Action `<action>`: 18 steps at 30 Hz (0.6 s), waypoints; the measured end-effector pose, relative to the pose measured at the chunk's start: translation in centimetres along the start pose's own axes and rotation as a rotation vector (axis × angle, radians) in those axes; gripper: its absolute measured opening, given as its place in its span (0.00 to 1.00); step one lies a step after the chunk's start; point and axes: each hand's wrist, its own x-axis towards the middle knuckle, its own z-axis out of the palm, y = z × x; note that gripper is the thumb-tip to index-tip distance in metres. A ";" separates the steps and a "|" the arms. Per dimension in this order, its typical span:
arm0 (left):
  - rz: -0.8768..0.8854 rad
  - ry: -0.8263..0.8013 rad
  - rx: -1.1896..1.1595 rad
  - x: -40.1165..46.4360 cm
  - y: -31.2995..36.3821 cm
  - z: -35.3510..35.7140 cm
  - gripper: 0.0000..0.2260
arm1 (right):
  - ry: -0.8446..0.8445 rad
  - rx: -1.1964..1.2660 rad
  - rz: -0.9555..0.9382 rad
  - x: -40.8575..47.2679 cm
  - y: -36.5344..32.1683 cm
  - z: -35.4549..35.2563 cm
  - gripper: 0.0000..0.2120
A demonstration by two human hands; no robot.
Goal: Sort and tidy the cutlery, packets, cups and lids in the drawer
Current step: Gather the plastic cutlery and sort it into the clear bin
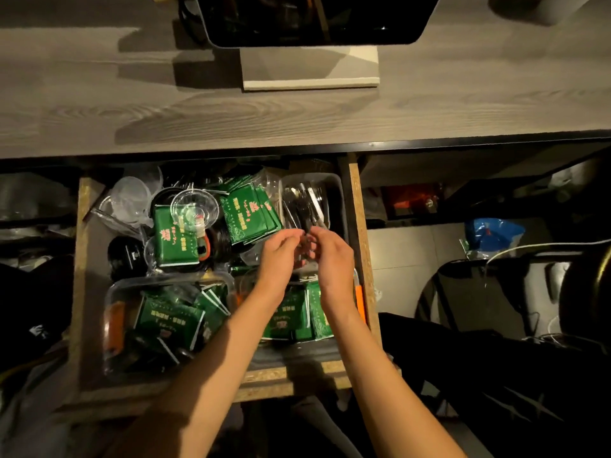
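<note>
The open wooden drawer (358, 226) is full of green packets (246, 211), clear cups (130, 196), clear lids (195, 206) and black lids (127, 256). A clear tray (335, 185) at the back right holds black plastic cutlery (302, 201). My left hand (281, 256) and my right hand (330, 256) meet over the tray's near end, fingers curled, pinching a small dark piece of cutlery (305, 239) between them. A clear container (112, 292) at the front left holds more green packets and an orange item. More green packets (317, 312) lie under my forearms.
A grey wooden counter (99, 104) spans the top, with a dark screen on a white base (310, 66). Right of the drawer are a shelf with a red item (410, 198), a blue bag (492, 233) and a black chair (479, 299).
</note>
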 end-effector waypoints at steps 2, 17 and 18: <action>0.027 0.033 -0.029 -1.4 -0.5 -1.8 0.10 | -0.035 0.016 -0.008 -1.9 0.4 0.6 0.13; 0.076 0.217 0.190 -9.5 -8.0 -20.4 0.12 | -0.267 -0.284 0.003 -11.2 8.2 9.8 0.07; 0.088 0.223 0.220 -9.6 -8.6 -21.5 0.12 | -0.268 -0.320 -0.001 -11.7 8.9 10.3 0.06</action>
